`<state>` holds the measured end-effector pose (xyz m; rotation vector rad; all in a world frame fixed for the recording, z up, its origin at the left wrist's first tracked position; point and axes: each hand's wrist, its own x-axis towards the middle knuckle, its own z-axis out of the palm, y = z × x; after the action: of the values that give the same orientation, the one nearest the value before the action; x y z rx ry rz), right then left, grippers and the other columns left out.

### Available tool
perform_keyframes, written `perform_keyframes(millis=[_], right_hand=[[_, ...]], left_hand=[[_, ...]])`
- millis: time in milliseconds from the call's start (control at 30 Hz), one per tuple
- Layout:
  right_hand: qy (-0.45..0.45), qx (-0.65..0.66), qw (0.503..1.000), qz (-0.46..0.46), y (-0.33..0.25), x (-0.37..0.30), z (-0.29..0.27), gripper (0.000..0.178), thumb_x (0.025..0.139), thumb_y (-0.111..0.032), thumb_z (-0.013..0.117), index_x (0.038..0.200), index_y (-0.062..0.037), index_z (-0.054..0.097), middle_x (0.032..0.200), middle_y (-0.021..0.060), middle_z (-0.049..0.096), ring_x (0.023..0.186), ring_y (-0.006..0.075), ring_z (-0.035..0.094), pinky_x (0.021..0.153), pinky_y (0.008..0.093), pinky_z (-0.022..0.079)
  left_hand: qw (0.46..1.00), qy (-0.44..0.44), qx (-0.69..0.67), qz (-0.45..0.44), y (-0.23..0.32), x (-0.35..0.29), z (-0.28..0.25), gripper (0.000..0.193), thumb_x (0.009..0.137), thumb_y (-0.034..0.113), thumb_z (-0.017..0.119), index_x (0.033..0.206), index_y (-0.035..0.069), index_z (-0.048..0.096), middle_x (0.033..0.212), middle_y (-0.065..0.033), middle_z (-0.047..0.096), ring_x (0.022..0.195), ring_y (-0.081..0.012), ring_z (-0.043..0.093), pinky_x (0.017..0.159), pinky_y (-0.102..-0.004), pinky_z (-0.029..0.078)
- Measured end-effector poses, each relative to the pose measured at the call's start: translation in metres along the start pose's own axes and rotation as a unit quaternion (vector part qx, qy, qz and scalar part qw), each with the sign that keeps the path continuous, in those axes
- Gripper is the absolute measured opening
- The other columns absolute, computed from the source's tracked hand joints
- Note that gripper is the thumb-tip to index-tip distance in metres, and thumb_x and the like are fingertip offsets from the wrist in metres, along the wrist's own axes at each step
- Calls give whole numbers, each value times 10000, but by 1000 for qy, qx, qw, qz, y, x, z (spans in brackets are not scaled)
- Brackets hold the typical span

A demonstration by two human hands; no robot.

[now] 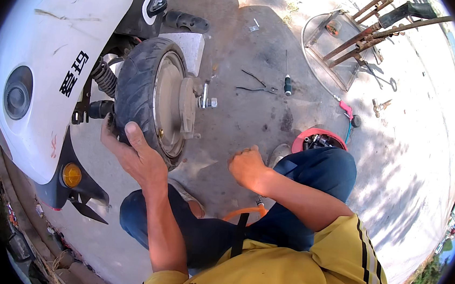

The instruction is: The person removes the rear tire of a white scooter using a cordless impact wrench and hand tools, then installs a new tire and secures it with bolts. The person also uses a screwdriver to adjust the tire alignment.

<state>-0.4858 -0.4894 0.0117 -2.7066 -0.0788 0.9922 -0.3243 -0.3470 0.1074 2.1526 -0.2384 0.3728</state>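
Observation:
A scooter wheel [171, 104] with a black tyre [135, 82] and a metal hub stands beside the white scooter body. My left hand [137, 156] cups the tyre's near edge, thumb on the tread and fingers along its left side, their tips partly hidden. From the hub's right side sticks an axle with a nut [213, 102]. My right hand [248, 168] hovers over the ground between the wheel and my right knee, its fingers curled closed. Whether anything is inside those fingers is hidden.
Pliers [259, 85] and a screwdriver [288, 85] lie beyond the wheel. A red bowl [299, 141] of sockets or metal parts sits by my right knee. Farther right are a pink-handled air gun [345, 107] and a metal-framed stand [346, 85]. A pale block [192, 49] is behind the wheel.

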Motion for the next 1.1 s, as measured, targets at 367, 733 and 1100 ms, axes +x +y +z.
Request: perform_keyframes(millis=[367,733,1100], right_hand=[[-30,147,989,-12,-44,-25,-26,316,886,-207,661,1150,-38,704,1067,149,726,1058,329,684,951,542,455],[-26,446,894,13,-105,-40,-5,599,999,-510,586,1297,4,665,1256,233,701,1168,437,658,1031,494,479],[-77,921,356,141,-124,-189,-155,1049,946,-836,391,1678,-122,153,1670,184,324,1491,377,379,1207,547,296]], left_hand=[[991,-73,-113,11,-6,12,-26,888,1076,615,191,1585,-112,214,1615,-314,317,1532,-406,293,1272,-500,166],[553,-48,-635,-537,131,38,-169,1102,950,834,333,1631,-16,165,1691,-219,225,1559,-409,222,1281,-577,155],[500,61,-718,-480,180,102,-359,1080,941,865,124,1668,70,53,1721,-191,151,1582,-423,140,1256,-663,141]])
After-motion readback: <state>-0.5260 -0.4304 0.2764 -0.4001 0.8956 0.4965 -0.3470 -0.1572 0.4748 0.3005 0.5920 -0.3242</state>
